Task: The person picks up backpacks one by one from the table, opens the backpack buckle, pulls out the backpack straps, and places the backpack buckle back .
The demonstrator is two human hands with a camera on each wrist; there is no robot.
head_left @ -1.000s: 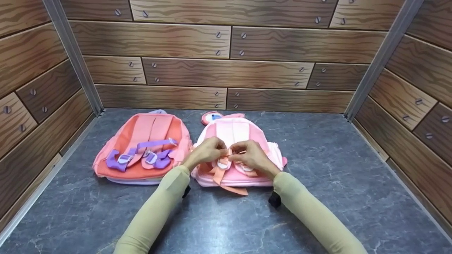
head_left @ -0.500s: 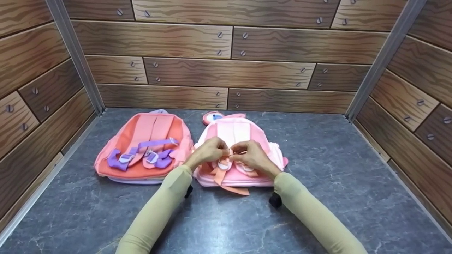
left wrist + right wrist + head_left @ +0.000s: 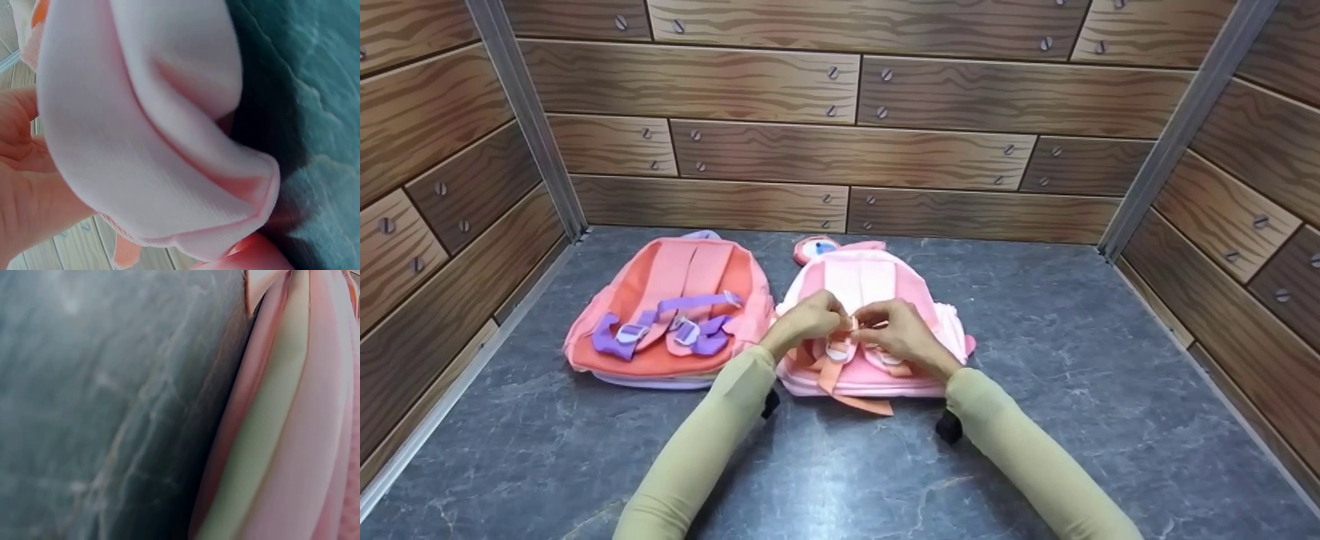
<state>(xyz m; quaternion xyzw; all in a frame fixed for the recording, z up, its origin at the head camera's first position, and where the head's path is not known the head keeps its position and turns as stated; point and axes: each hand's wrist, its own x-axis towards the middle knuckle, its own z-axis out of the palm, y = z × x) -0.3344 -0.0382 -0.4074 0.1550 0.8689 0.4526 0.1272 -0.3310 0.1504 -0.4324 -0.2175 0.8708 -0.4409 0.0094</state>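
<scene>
A pink backpack [image 3: 876, 271] lies on the tabletop with its shoulder-strap side up. Over its left shoulder strap, my left hand [image 3: 812, 316] and right hand [image 3: 901, 330] meet, pinching the orange webbing strap [image 3: 831, 373] just above a white buckle [image 3: 838, 352]. The loose end of this webbing trails over the bag's bottom edge. Fingers hide most of the pinched part. In the left wrist view, the bag's pale pink side [image 3: 95, 135] covers part of my left hand [image 3: 34, 185]. Only the bag's layered edge [image 3: 298, 410] and the tabletop show in the right wrist view.
To the left, close beside the pink bag, lies a coral backpack [image 3: 622, 292] with purple webbing [image 3: 697, 301] and pale buckles. A round, eye-like piece [image 3: 816, 247] sticks out behind the pink bag. Wood-patterned walls [image 3: 840, 150] enclose the grey marbled tabletop [image 3: 1057, 337].
The whole scene has shifted slightly to the right in the head view. Both hands keep their pinch on the orange webbing, with only slight finger movement.
</scene>
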